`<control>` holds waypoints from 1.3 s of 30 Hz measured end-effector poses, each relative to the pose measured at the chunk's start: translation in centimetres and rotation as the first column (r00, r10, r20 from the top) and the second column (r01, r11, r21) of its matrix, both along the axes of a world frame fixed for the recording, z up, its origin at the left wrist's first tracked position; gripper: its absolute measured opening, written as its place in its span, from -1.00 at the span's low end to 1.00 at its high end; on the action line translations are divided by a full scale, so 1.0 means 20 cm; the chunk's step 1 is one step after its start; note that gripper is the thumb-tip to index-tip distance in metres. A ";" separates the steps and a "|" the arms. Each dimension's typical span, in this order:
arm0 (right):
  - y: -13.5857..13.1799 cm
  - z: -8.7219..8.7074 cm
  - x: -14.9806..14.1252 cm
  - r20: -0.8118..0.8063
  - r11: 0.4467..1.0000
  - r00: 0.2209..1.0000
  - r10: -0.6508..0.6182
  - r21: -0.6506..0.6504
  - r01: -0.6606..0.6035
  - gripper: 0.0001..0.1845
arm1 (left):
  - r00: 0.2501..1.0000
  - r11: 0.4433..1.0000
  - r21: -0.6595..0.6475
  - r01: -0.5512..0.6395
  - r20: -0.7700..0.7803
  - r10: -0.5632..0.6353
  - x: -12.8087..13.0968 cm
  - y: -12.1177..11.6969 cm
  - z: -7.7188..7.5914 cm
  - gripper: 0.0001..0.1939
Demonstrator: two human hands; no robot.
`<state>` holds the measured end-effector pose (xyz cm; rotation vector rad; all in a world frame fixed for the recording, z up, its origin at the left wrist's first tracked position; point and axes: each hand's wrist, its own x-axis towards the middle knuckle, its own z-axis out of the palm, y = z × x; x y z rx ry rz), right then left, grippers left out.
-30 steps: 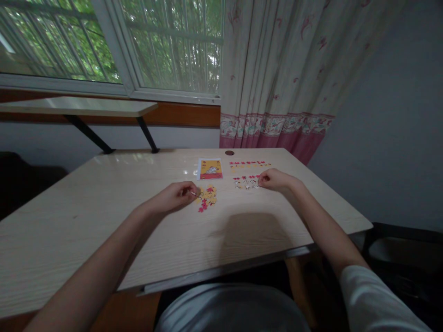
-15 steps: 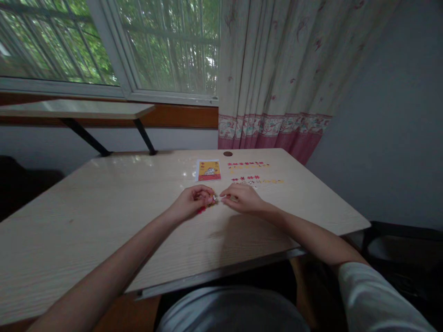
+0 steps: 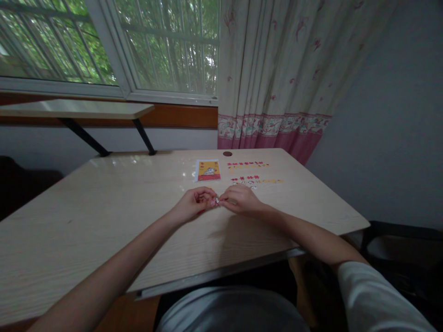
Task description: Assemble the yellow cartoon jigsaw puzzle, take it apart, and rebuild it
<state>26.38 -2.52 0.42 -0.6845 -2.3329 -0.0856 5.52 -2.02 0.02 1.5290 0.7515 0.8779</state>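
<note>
My left hand [image 3: 194, 203] is closed, with thumb and fingers pinching small jigsaw pieces [image 3: 217, 202] just above the table. Opposite it, my right hand [image 3: 242, 198] has its fingertips pinched at the same white and pink pieces. The fingers hide most of them, and how they join is too small to tell. Beyond the hands lies a picture card [image 3: 209, 171] in yellow and red with a white animal on it. To its right, red jigsaw pieces [image 3: 245, 163] and yellow-orange jigsaw pieces [image 3: 273, 181] are laid out in rows, with white ones nearest my right hand.
The pale wooden table [image 3: 138, 212] has a round dark cable hole [image 3: 227, 154] at its back edge. A raised shelf [image 3: 79, 109] on black legs stands at the back left. A flowered curtain [image 3: 273, 69] hangs behind, and a dark chair [image 3: 404, 249] is at the right.
My right fingertips have come left to meet the pieces at my left hand, closing the small gap. The red and yellow pieces under my left hand are now mostly out of sight.
</note>
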 end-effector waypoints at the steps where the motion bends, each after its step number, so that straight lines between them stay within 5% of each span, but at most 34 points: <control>1: 0.00 0.00 0.00 0.002 1.000 1.000 0.001 0.005 -0.002 -0.79 | 1.000 1.000 0.001 -0.001 -0.005 0.001 0.00 0.00 0.00 -0.68; 8: -0.01 0.03 0.01 0.018 0.998 0.999 -0.029 0.059 0.028 -0.81 | 0.999 0.999 -0.009 -0.045 0.014 0.045 -0.02 0.02 -0.02 -0.69; 13: 0.01 0.09 0.08 -0.048 0.984 0.994 -0.096 0.149 0.102 -0.81 | 0.975 0.975 0.019 -0.222 -0.025 0.223 -0.07 0.05 0.00 -0.68; 18: 0.05 0.15 0.18 -0.208 0.953 0.959 -0.191 0.194 0.232 -0.82 | 0.876 0.896 0.255 -0.365 -0.231 0.423 -0.20 0.11 0.03 -0.73; 22: 0.07 0.17 0.22 -0.245 0.936 0.953 -0.178 0.257 0.241 -0.85 | 0.760 0.844 0.498 -0.199 -0.466 0.454 -0.33 0.15 0.05 -0.75; 27: 0.08 0.16 0.23 -0.242 0.933 0.955 -0.171 0.272 0.236 -0.86 | 0.670 0.846 0.533 0.014 -0.633 0.388 -0.37 0.17 0.07 -0.72; 34: 0.10 0.17 0.25 -0.128 0.956 0.963 -0.236 0.149 0.254 -0.79 | 0.693 0.868 0.482 0.119 -0.666 0.275 -0.35 0.16 0.05 -0.72; 39: 0.23 0.19 0.45 0.081 0.945 0.943 -0.323 -0.023 0.326 -0.81 | 0.739 0.901 0.428 0.075 -0.630 0.238 -0.34 0.14 0.06 -0.72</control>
